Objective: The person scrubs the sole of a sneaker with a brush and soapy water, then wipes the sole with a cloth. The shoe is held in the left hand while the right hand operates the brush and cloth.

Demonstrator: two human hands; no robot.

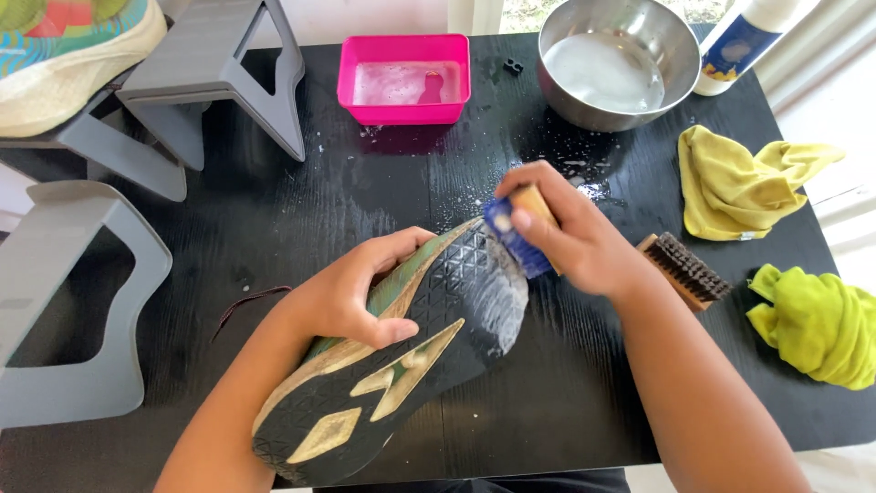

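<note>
Shoe [392,365] sole-up — L hand [351,297] clamped round it, R hand [570,237] gripping brush [522,236].

- A home set up for cleaning shoes, by the look of it, not a workshop or shop.
- A black wood-grain desk [274,219] stands by a window with pale curtains [826,46] and daylight.
- On it sit a steel bowl [619,62] and a pink tub [404,78], both holding soapy water.
- Yellow cloths [744,183], a bristle brush [684,271] and grey shoe stands [214,78] lie around.
</note>
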